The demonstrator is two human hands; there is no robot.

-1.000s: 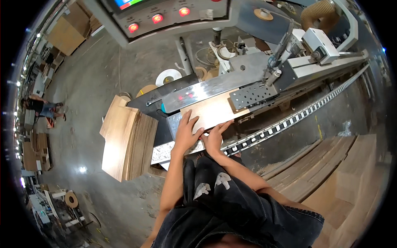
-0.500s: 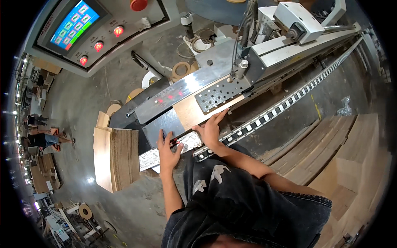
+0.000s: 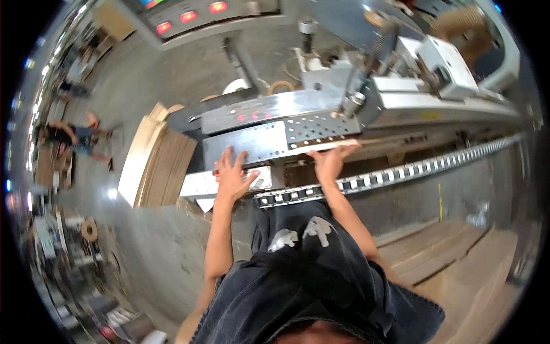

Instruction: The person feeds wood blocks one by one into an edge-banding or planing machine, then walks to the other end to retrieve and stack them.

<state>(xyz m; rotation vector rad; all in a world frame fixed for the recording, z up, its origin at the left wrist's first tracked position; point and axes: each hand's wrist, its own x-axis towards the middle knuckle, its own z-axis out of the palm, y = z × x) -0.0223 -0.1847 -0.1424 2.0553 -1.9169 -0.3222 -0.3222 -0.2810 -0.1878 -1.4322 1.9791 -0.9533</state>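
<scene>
Across the dull concrete floor (image 3: 172,246), I see the pale wooden board (image 3: 335,145) has slid farther beneath the perforated metal plate (image 3: 314,128), baring smooth steel bed (image 3: 246,142), so mostly fed in. The left hand (image 3: 230,179) splays empty at the bed's edge; the right hand (image 3: 330,165), loosely open, meets the board's edge, seemingly unclasped.

Cannot read any word, number, brand or sign here. See only a coloured sliver of the screen (image 3: 152,3) at the upper edge, too cut off to read. Make out a red glow on the buttons (image 3: 188,16) of the control panel (image 3: 203,17), but no legible marking. Notice a yellowish patch (image 3: 431,116) on the machine's pale rail (image 3: 401,102), too blurred to read. Find small dark marks (image 3: 415,138) below the rail, equally blurred. Cannot decipher any text in the pale shapes (image 3: 319,230) on the dark garment (image 3: 321,286).
</scene>
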